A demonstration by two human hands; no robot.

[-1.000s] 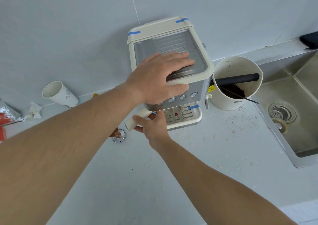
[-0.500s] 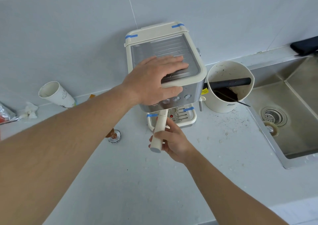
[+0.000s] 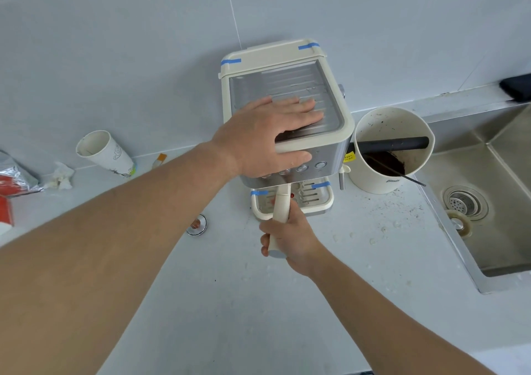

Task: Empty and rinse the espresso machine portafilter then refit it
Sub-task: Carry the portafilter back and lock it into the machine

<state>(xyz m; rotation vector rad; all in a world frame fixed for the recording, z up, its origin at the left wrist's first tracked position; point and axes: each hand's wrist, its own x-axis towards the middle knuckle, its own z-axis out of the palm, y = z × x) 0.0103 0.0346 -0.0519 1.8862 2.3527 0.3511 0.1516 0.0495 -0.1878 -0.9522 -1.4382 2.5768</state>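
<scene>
Pale grey tiled wall (image 3: 143,44) behind, thin grout lines. White bench (image 3: 224,303) below, speckled with crumbs and dark grounds near the right side. Stainless sink (image 3: 505,231) set in at right, round drain strainer (image 3: 465,203) in its floor. Even, diffuse light.

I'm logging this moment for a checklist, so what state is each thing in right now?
Left hand: flat on the espresso machine top, bracing it.
Right hand: closed around the portafilter handle.
Portafilter handle: pointing toward the person, head hidden under the machine.
Knock box: upright, open, dark grounds inside.
Paper cup: tilted, looks empty.
Sink: no water visible.
</scene>
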